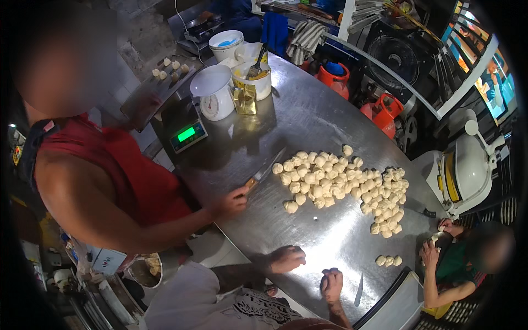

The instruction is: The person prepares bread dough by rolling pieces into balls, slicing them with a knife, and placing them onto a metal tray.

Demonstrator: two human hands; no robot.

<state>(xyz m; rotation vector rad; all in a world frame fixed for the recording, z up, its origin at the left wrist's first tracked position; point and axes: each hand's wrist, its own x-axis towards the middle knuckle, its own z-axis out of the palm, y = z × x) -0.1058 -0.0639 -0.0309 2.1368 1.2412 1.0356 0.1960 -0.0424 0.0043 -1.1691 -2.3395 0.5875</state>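
Dozens of dough balls (pixel 324 176), too many overlapping for an exact count, heaped on the steel table (pixel 300 124) well beyond both bare hands. Plus a short row of three (pixel 389 260) off to the right. Also on the table: one white dial scale (pixel 216 96), one digital scale (pixel 188 133) with a green display, one gold packet (pixel 245 100), and three white tubs (pixel 261 88) bunched toward the far end.

Now for hand pose. Left hand (pixel 287 259) low at the near edge, reaching in from the left, fingers curled. Right hand (pixel 331 286) just beside, forearm coming up from below, knuckles up, fingers bent inward. Hands apart from each other, and clear of the dough too. Can't tell whether either grip is fully closed or hiding something small. Closest to the right hand: one bare blade (pixel 359 291), lying untouched.
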